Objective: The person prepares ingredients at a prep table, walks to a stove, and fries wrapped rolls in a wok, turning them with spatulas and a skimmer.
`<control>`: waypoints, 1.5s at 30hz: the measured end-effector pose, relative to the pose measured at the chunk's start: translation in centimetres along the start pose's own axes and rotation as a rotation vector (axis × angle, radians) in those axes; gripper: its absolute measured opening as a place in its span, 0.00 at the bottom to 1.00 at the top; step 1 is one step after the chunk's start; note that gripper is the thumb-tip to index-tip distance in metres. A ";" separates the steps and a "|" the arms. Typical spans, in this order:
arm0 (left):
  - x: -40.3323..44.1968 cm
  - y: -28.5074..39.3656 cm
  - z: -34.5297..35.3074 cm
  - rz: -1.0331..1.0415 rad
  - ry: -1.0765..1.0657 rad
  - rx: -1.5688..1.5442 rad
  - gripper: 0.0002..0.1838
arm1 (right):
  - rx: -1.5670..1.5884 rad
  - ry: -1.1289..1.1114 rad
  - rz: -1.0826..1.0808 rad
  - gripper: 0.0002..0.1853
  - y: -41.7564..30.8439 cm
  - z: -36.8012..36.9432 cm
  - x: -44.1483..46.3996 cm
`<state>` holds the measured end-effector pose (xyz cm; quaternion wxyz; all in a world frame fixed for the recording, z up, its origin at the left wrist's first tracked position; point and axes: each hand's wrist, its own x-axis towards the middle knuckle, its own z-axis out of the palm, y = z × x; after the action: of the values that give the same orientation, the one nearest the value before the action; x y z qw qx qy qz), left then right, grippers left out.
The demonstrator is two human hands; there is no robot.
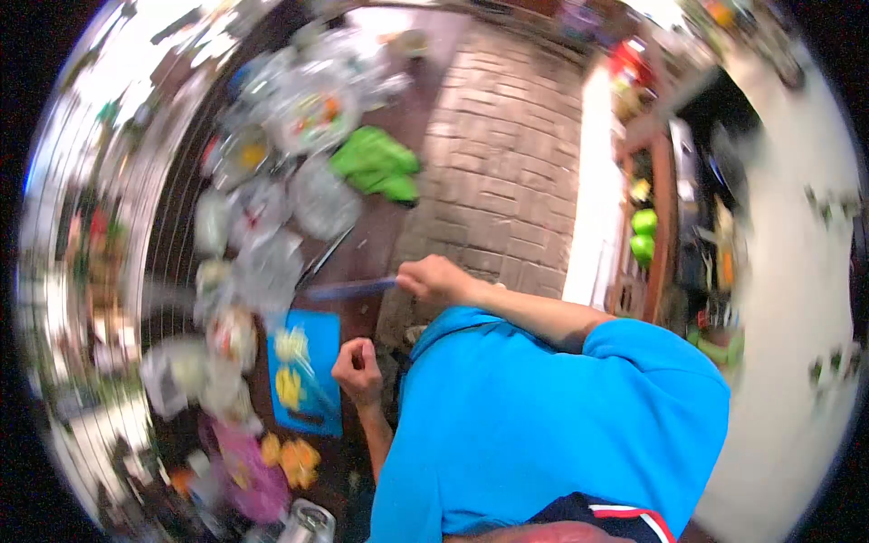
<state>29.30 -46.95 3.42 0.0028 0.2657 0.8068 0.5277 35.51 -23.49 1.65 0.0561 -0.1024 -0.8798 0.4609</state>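
Note:
My right hand point(437, 279) is closed around one end of a long, narrow bluish knife point(353, 290), blurred by motion, which points out over the table. Below it, my left hand point(360, 369) is curled beside the right edge of a blue cutting board point(322, 328); anything inside the fingers is hidden. On the board lie a pale cut pile point(291, 344) and a yellow cut pile point(289, 388), whose kind I cannot make out. A thin dark tool point(324, 257) rests on the table above the board.
Clear plastic bags point(268, 270) and a green cloth point(376, 165) cover much of the dark table point(385, 217). Near its lower end are a purple bag point(249, 475), orange-yellow pieces point(300, 462) and a metal container point(309, 523). Brick paving point(507, 154) runs alongside; a wooden shelf point(663, 226) stands right.

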 end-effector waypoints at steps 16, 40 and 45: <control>5.2 15.3 39.0 0.113 -1.190 -0.131 0.07 | 0.758 0.744 0.257 0.15 14.8 -23.9 -22.2; -0.4 38.7 109.0 1.103 -1.501 0.021 0.17 | 0.619 2.664 0.705 0.18 23.8 -39.0 -25.5; 2.0 42.0 109.5 1.556 -1.532 0.243 0.15 | 0.549 2.688 0.763 0.17 25.2 -41.6 -26.0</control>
<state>76.68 59.62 -8.74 0.1432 0.9576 0.2499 -0.0026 72.04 17.73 4.55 0.7270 -0.6680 0.0385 0.1545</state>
